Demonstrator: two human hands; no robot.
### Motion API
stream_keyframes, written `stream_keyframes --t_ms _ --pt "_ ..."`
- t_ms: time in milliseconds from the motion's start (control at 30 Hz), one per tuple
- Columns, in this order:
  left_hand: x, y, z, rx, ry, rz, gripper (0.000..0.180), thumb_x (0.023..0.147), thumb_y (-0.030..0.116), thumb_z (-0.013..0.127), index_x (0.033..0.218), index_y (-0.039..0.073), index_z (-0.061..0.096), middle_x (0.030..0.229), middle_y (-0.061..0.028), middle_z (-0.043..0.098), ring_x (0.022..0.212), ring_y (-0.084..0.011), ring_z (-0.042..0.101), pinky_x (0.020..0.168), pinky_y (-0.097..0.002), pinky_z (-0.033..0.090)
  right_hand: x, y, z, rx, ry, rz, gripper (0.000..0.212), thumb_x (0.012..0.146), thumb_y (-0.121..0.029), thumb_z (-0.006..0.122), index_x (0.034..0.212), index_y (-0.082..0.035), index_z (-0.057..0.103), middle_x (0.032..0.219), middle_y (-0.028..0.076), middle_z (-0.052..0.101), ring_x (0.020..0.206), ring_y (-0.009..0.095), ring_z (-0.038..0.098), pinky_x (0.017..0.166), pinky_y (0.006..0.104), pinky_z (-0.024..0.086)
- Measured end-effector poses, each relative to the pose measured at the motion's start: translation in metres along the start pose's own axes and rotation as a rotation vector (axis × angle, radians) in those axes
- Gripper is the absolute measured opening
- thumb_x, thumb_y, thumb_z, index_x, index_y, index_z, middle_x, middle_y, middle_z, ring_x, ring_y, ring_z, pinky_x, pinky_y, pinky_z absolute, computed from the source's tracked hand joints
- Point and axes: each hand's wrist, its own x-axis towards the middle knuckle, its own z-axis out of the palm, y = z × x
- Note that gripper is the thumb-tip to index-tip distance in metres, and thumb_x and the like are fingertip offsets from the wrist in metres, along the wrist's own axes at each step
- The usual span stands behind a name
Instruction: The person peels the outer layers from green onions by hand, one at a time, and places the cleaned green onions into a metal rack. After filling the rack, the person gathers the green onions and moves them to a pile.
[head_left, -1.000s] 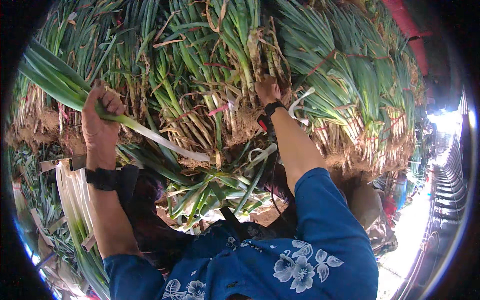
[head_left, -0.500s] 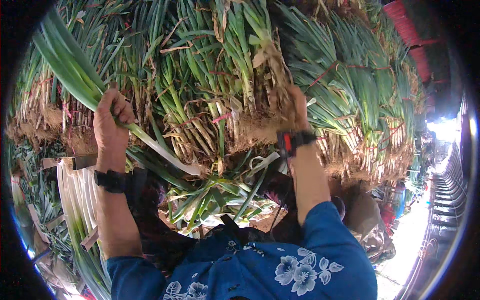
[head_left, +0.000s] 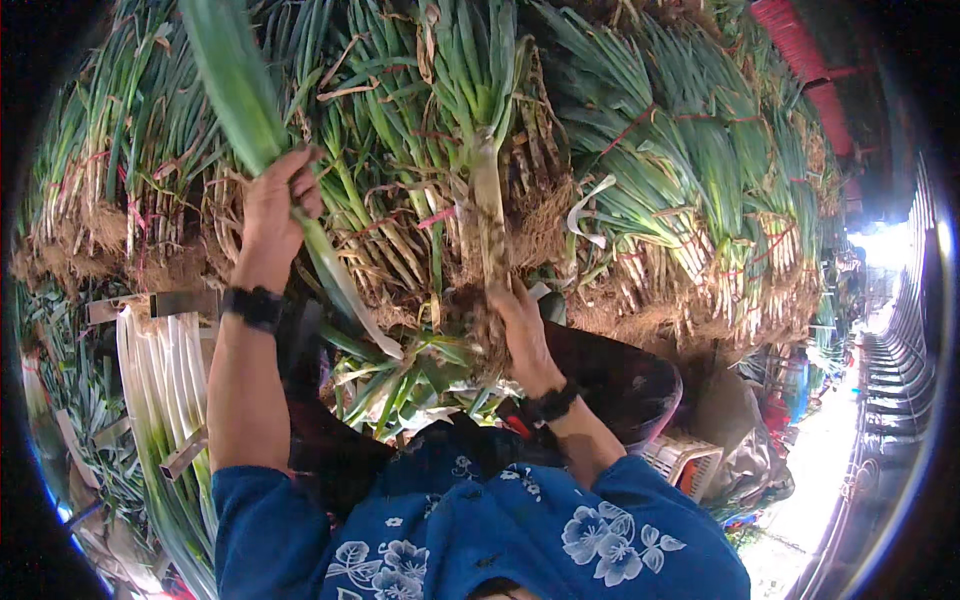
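My left hand (head_left: 278, 205) is closed round a clean leek (head_left: 232, 85) where the green leaves meet the pale shank. Its leaves point up and away, and its white end slants down toward the middle. Lower and to the right, my right hand (head_left: 522, 335) grips an unpeeled leek (head_left: 487, 205) near its root end. That stalk stands nearly upright in view, brown with soil and dry skin, its green top fanning out. Stripped leaves (head_left: 410, 385) lie in a loose heap below the two hands.
Bundles of unpeeled leeks (head_left: 690, 190), tied with red string, fill the far side. Several clean white leeks (head_left: 165, 370) rest at the left in a metal holder (head_left: 185, 303). A pale plastic basket (head_left: 695, 460) and a brown sack (head_left: 745, 440) are at the lower right.
My right hand has come down and left from the bundles and now holds the unpeeled leek clearly. My left hand has moved right with the clean leek, which is now more upright.
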Motion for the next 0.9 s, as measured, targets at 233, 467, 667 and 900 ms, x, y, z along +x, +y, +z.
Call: stream_keyframes --t_ms 233,467,667,900 --pt "-0.011 -0.051 0.056 0.236 0.02 -0.074 0.019 0.086 0.018 0.06 0.098 0.003 0.063 0.08 -0.0048 0.066 0.068 -0.0129 0.062 0.052 -0.027 0.044 -0.087 -0.012 -0.01 0.041 -0.11 -0.065 0.027 0.091 -0.023 0.054 0.109 -0.003 0.05 0.08 0.0 0.056 0.065 0.007 0.051 0.055 0.0214 0.04" --pt "-0.05 -0.045 0.11 0.289 -0.182 -0.209 0.034 0.085 0.028 0.067 0.111 0.006 0.062 0.103 -0.0043 0.061 0.08 -0.0107 0.056 0.057 -0.0258 0.041 -0.122 0.006 -0.047 -0.268 -0.139 -0.198 0.052 0.081 -0.033 0.062 0.116 0.002 0.048 0.079 0.003 0.055 0.066 0.008 0.049 0.057 0.0234 0.041" --pt "-0.031 -0.05 0.093 0.022 -0.192 -0.072 0.025 0.078 0.026 0.074 0.097 0.011 0.067 0.09 0.0028 0.062 0.075 -0.0097 0.053 0.059 -0.0253 0.039 -0.073 -0.004 -0.051 -0.66 -0.276 -0.309 0.043 0.08 -0.022 0.06 0.112 0.005 0.052 0.078 0.01 0.057 0.071 0.015 0.054 0.068 0.0285 0.045" --pt "-0.04 -0.033 0.078 0.125 -0.373 0.208 0.037 0.076 0.018 0.075 0.108 0.005 0.063 0.095 -0.0005 0.064 0.089 -0.0122 0.058 0.074 -0.0344 0.051 0.005 -0.089 0.03 -0.323 -0.268 -0.452 0.044 0.089 -0.026 0.055 0.126 -0.001 0.05 0.119 0.007 0.058 0.106 0.02 0.055 0.091 0.0304 0.042"
